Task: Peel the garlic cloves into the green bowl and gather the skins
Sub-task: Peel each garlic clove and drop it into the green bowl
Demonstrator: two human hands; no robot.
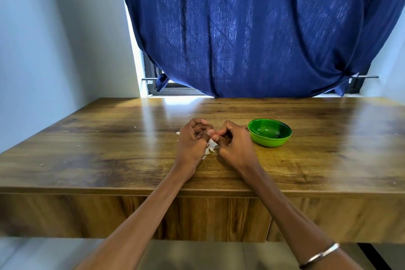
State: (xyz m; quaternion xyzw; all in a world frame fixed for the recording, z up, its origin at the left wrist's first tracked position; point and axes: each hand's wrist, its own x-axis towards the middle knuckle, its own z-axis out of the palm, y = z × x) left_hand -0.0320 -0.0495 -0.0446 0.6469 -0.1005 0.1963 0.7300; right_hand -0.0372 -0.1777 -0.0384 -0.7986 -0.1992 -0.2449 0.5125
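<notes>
Beside the green bowl (270, 135), curled hands meet — left hand (192, 138), right hand (232, 142).

Wooden worktop (109, 149), glossy, daylight glare at far edge. Blue curtain (252, 28) hangs behind, covering window (153, 85). White wall (54, 39) left.

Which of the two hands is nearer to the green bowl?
The right hand, on the arm with the metal bangle. It works just left of the green bowl; the left hand lies farther away, beyond the garlic skins.
</notes>
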